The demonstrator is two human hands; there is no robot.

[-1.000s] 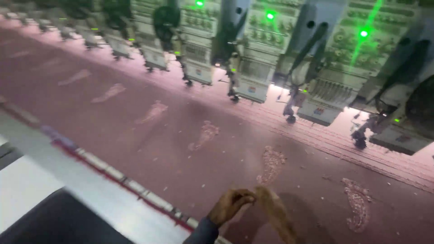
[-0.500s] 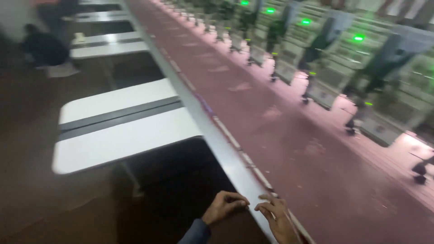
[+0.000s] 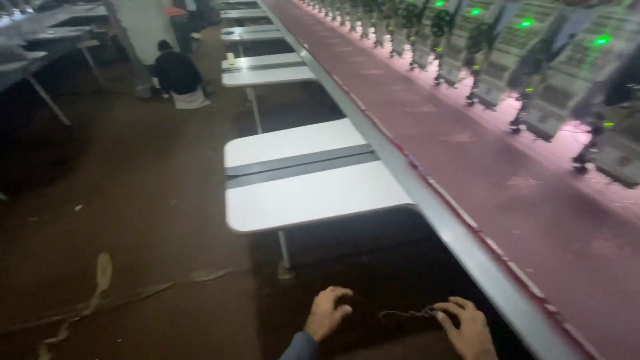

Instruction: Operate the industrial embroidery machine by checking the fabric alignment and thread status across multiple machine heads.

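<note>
My left hand (image 3: 327, 312) and my right hand (image 3: 468, 327) are low in the view, over the dark floor beside the machine's grey frame rail (image 3: 427, 200). Between them stretches a thin, crinkled thread (image 3: 407, 312). The right hand's fingertips pinch one end of it. The left hand's fingers are curled near the other end; whether they grip it is hard to tell. The maroon fabric (image 3: 507, 167) lies stretched to the right of the rail.
A row of embroidery heads (image 3: 533, 80) with green lights runs along the far side of the fabric. White table leaves (image 3: 307, 173) jut out left of the rail. A person (image 3: 177, 77) crouches on the floor far back. Scraps (image 3: 103, 273) lie on the floor.
The view has swung left, away from the fabric toward the floor and tables. Both hands have come off the fabric edge and now hold a thread apart over the floor.
</note>
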